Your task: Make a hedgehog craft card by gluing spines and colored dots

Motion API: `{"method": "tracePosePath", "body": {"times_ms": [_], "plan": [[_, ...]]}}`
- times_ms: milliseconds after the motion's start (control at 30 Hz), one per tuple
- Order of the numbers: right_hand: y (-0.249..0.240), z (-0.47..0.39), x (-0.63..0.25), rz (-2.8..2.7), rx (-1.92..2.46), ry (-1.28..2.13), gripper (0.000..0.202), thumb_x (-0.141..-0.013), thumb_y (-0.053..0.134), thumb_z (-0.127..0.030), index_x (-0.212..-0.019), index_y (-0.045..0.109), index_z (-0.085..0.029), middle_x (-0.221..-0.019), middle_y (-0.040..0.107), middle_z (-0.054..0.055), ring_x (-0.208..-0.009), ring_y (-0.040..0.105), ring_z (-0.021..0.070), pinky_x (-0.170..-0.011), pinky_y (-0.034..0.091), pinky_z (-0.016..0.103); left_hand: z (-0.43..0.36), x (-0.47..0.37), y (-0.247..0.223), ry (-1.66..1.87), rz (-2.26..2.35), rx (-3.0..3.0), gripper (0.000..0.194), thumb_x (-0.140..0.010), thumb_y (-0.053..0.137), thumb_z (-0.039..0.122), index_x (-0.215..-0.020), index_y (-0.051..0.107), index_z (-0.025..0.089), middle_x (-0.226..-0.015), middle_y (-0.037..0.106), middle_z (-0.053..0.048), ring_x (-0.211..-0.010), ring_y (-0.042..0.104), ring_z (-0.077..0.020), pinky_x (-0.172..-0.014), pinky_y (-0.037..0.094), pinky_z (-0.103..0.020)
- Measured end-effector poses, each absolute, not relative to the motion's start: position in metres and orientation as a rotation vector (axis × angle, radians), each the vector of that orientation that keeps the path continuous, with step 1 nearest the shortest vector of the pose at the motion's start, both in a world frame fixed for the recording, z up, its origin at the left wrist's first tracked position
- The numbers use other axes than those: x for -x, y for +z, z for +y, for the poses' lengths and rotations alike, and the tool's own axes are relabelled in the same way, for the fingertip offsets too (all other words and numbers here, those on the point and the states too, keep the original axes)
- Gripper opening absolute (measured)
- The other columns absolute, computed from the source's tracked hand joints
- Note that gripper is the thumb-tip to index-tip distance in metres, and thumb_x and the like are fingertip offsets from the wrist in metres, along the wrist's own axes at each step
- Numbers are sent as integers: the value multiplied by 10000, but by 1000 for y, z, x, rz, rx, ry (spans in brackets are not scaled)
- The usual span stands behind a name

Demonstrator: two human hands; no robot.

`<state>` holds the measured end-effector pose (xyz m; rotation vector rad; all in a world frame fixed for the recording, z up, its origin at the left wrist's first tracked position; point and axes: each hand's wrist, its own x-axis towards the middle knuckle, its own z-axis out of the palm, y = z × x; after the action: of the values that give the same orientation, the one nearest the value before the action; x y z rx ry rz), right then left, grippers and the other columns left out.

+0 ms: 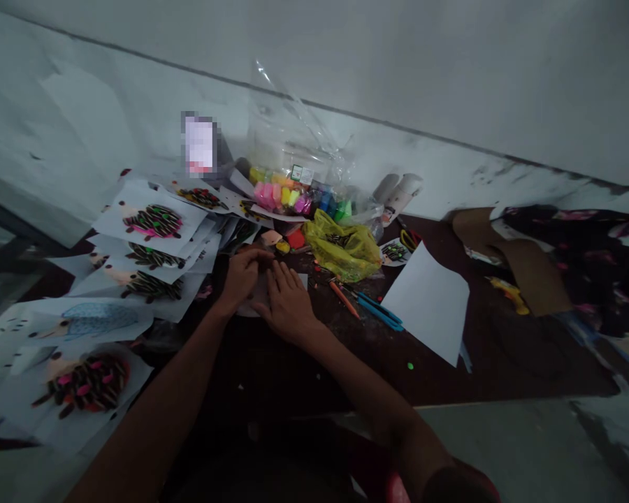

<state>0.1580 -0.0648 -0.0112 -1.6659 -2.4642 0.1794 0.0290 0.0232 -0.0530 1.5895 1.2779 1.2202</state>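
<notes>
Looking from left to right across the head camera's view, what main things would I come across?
Blue hedgehog drawing → left hand → right hand → orange pencil → blue-handled scissors → large blank white sheet → dark floral cloth.

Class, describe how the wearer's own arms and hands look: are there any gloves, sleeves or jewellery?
The left hand and right hand are ungloved, and no watch or bracelet shows at either wrist. The left forearm and right forearm are bare. What looks like a dark sleeve shows near the right elbow. The dimness hides whether any rings are worn.
</notes>
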Motion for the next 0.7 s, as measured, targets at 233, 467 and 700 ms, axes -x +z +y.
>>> {"method": "tracePosePath", "body": {"times_ms": [233, 467, 700], "plan": [[-14, -66, -155, -2455, 1762, 212, 794, -1015, 474, -565, -1534, 410, 33, -1632, 317, 276, -1559, 268, 363, -1262, 266, 504, 24, -31, -58, 1196, 1240, -1564, 383, -733, 409, 164, -927, 740, 147, -878, 779, -69, -828, 733, -194, -865, 610, -355], [-14, -66, -154, -2477, 1780, 246, 791, -1009, 504, -533, -1522, 410, 62, -1617, 342, 290, -1550, 289, 366, -1266, 265, 486, 23, -32, -53, 1155, 1267, -1614, 349, -733, 431, 173, -882, 747, 153, -860, 780, -58, -826, 731, -193, -865, 605, -342], [-19, -66, -153, -2480, 1775, 248, 800, -1000, 525, -504, -1530, 381, 78, -1619, 327, 303, -1558, 260, 377, -1264, 268, 500, 22, -33, -53, 1135, 1271, -1663, 354, -749, 428, 191, -896, 749, 158, -858, 779, -60, -850, 726, -209, -891, 589, -368]]}}
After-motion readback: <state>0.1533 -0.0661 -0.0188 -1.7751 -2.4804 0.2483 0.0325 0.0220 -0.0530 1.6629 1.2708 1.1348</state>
